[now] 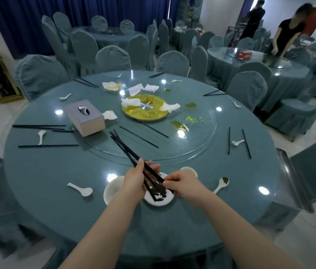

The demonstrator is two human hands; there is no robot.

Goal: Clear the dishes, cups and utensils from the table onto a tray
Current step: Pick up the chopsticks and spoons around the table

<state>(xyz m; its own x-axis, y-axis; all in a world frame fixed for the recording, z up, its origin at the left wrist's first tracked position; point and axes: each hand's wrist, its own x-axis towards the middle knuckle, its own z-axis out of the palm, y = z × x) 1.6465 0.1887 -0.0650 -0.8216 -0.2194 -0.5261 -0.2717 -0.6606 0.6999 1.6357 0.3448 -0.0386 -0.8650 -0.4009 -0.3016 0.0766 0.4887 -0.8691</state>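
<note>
Long black chopsticks (128, 150) bundled in left hand (135, 181) grip, right hand (182, 183) pinching their ends

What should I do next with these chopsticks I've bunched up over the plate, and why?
Probably carry the bundle of black chopsticks to the metal tray at the table's right edge. Your left hand grips the bundle while your right hand pinches the lower ends over the dirty small plate, so they look gathered. More chopsticks and spoons remain around the table.
</note>
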